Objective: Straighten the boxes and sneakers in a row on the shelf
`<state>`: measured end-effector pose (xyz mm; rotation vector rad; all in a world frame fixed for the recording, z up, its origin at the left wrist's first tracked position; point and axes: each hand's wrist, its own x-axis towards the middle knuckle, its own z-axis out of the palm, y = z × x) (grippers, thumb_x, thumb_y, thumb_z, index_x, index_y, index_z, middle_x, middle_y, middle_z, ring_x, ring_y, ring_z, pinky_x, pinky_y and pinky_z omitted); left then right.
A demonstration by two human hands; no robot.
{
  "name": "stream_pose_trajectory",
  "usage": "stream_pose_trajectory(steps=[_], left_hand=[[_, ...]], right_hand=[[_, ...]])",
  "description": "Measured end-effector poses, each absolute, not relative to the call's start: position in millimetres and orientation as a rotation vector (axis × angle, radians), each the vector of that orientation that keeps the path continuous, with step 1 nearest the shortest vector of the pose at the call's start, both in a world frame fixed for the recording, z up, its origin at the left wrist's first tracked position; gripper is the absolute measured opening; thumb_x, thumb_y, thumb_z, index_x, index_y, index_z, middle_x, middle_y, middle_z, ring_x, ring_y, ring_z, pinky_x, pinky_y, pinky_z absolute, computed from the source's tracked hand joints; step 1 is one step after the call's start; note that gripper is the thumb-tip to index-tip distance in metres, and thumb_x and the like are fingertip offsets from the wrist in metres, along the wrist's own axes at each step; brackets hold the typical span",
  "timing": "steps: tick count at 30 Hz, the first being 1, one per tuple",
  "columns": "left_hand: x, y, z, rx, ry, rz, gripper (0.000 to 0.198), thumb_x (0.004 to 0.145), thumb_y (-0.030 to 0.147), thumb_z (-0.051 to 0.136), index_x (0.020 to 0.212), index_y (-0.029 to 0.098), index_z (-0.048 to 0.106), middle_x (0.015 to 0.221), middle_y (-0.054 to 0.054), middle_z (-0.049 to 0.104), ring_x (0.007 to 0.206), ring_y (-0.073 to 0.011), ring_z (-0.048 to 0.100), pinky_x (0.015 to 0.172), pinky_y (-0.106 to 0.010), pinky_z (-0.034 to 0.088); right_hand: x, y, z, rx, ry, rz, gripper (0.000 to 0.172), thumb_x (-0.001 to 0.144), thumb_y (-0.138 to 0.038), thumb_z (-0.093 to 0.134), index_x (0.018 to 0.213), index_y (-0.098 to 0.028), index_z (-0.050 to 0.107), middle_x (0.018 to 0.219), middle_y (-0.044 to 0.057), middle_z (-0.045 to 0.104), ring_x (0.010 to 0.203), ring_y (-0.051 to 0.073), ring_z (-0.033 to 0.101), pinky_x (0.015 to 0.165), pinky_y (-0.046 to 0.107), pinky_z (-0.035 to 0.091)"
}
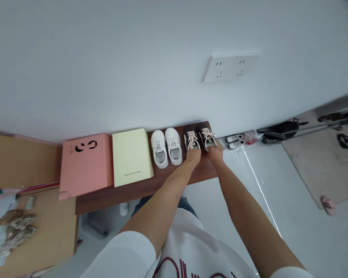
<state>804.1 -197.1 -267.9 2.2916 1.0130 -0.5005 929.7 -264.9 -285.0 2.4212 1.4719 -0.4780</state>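
A pair of dark sneakers with cream laces stands at the right end of a brown wooden bench [139,191], toes toward the wall. My left hand [193,156] grips the heel of the left dark sneaker [190,139]. My right hand [215,154] grips the heel of the right dark sneaker [207,137]. Both arms reach straight forward. Just left of them sits a pair of white sneakers [166,146].
A pale yellow box [131,156] and a pink box [86,164] lie on the bench to the left. A light wooden table [50,227] with cloth items stands at the lower left. More shoes [234,141] and a black bag [281,129] lie on the white floor by the wall.
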Motion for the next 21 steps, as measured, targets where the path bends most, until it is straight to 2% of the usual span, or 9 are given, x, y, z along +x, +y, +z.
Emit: stream_pose_trajectory(steps=[9, 16, 21], left_hand=[[808.6, -196.6, -273.1, 2.269, 1.066, -0.476, 0.038, 0.097, 0.006, 0.044, 0.124, 0.008, 0.070, 0.116, -0.024, 0.073, 0.119, -0.0314, 0.068, 0.102, -0.045, 0.054], [802.8, -198.6, -265.4, 2.298, 1.051, -0.382, 0.034, 0.099, 0.014, 0.048, 0.128, 0.011, 0.065, 0.115, -0.020, 0.074, 0.119, -0.0299, 0.068, 0.103, -0.041, 0.052], [792.5, -197.6, -252.9, 2.363, 1.049, -0.232, 0.031, 0.103, 0.019, 0.042, 0.124, 0.009, 0.062, 0.117, -0.019, 0.072, 0.117, -0.0290, 0.067, 0.103, -0.041, 0.050]], right_hand=[[925.4, -261.2, -284.0, 2.484, 1.366, -0.544, 0.027, 0.095, -0.017, 0.057, 0.117, -0.019, 0.073, 0.120, 0.017, 0.071, 0.111, 0.025, 0.066, 0.088, 0.033, 0.049], [917.1, -262.5, -281.3, 2.553, 1.505, -0.397, 0.031, 0.094, -0.036, 0.060, 0.117, -0.020, 0.073, 0.120, 0.016, 0.073, 0.124, 0.032, 0.056, 0.102, 0.044, 0.040], [910.3, -254.5, -268.1, 2.653, 1.598, -0.191, 0.035, 0.097, -0.038, 0.052, 0.113, -0.016, 0.074, 0.117, 0.017, 0.073, 0.124, 0.035, 0.052, 0.107, 0.048, 0.030]])
